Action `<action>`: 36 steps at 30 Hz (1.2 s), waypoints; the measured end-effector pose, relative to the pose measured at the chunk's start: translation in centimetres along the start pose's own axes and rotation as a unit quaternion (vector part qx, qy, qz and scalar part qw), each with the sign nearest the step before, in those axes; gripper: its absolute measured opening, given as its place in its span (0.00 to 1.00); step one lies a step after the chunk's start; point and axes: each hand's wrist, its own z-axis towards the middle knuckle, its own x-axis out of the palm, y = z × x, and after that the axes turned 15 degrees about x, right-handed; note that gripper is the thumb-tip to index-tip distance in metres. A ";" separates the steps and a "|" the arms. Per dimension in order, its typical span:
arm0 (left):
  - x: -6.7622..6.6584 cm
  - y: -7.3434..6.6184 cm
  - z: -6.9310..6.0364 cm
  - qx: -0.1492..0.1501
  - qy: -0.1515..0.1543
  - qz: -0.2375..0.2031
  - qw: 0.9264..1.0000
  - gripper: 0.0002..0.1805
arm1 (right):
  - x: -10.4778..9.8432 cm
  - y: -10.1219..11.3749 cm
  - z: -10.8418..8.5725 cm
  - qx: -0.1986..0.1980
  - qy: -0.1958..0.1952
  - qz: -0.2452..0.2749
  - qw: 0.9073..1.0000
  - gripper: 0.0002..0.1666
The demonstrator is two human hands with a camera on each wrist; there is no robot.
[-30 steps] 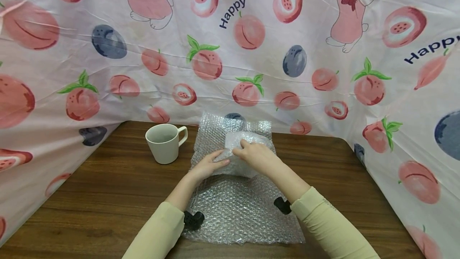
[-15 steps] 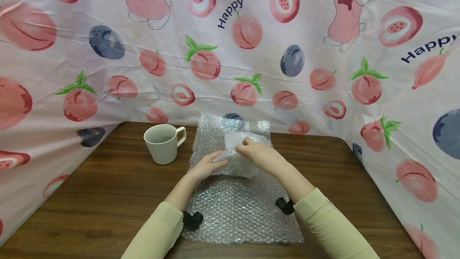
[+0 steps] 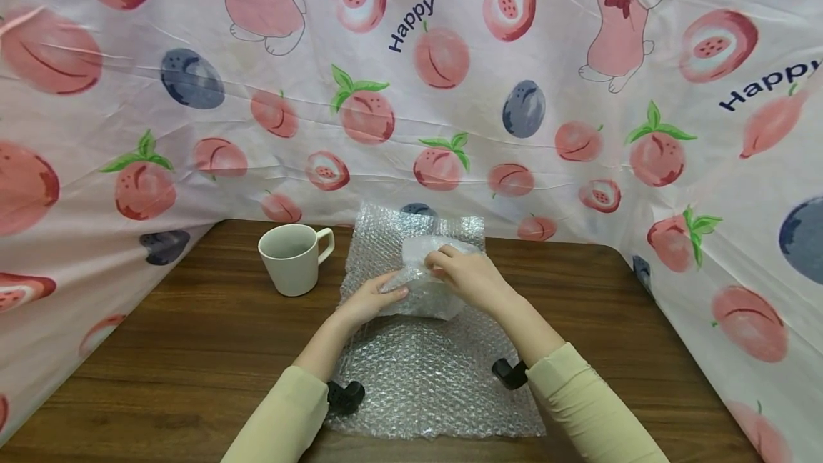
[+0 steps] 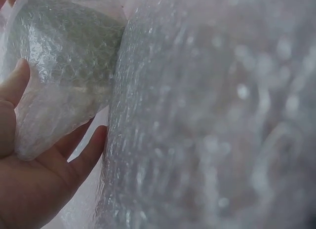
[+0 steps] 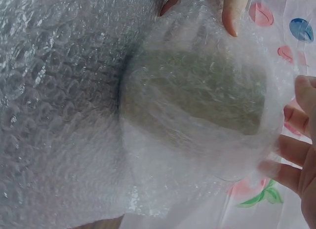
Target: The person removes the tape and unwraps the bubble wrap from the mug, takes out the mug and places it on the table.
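Note:
A bundle of bubble wrap (image 3: 424, 299) lies on a larger bubble wrap sheet (image 3: 437, 384). Through its layers a greenish-grey object (image 5: 207, 95) shows, its kind blurred by the plastic. My left hand (image 3: 371, 300) holds the bundle's left end, thumb on one side and fingers on the other, as the left wrist view shows. At the upper right side, my right hand (image 3: 474, 281) has its fingers curled and pinches the wrap's edge. In the right wrist view its fingertips (image 5: 269, 169) touch the plastic.
A pale mug (image 3: 289, 266) stands upright to the left of the sheet, handle toward the right. The wooden table (image 3: 193, 363) runs back to a fruit-print cloth (image 3: 444, 113) hung behind and on both sides. Black wrist cameras (image 3: 346, 397) sit at both cuffs.
My right hand has shifted slightly right along the bundle's top, its fingers working at the wrap. The left hand keeps its hold almost unmoved.

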 end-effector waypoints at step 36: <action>0.2 -1.1 -0.8 0.014 -0.009 0.063 0.998 0.37 | 1.2 -1.5 -2.6 0.156 -0.038 0.165 0.973 0.28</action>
